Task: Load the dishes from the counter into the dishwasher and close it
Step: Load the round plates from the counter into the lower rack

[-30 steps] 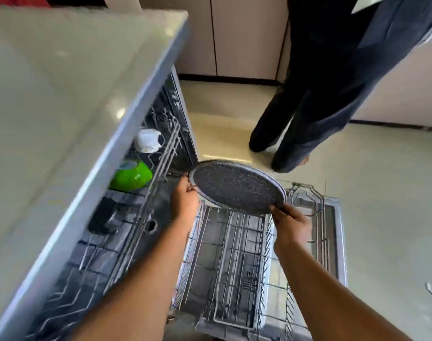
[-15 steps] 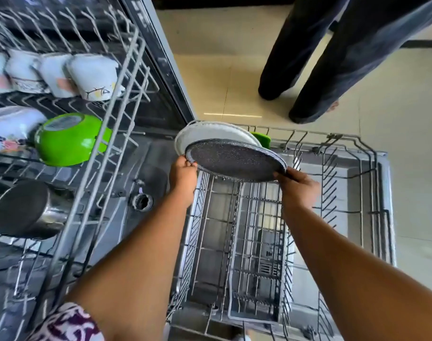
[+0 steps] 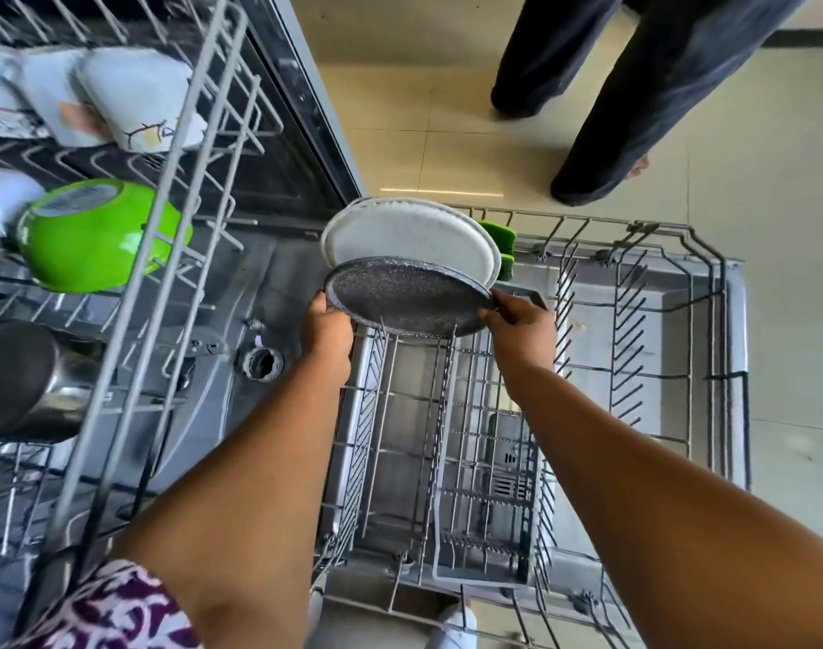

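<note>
Both hands, left [image 3: 326, 331] and right [image 3: 522, 326], grip dark plate [image 3: 407, 297], hiding white plate's [image 3: 414, 241] lower edge

Green dish [image 3: 502, 236] mostly hidden behind white plate [image 3: 409, 238]; bystander [image 3: 634, 86] cropped above legs.

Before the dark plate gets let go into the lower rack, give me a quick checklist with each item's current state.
1. Both hands grip the dark plate, left hand and right hand at opposite edges: ok.
2. Plate's lower edge down among the lower rack prongs: ok.
3. Plate fully seated in a slot: cannot tell.
4. Gap to the white plate behind: cannot tell.
5. Rack pulled out: ok.
6. Upper rack clear of the arms: ok.
</note>
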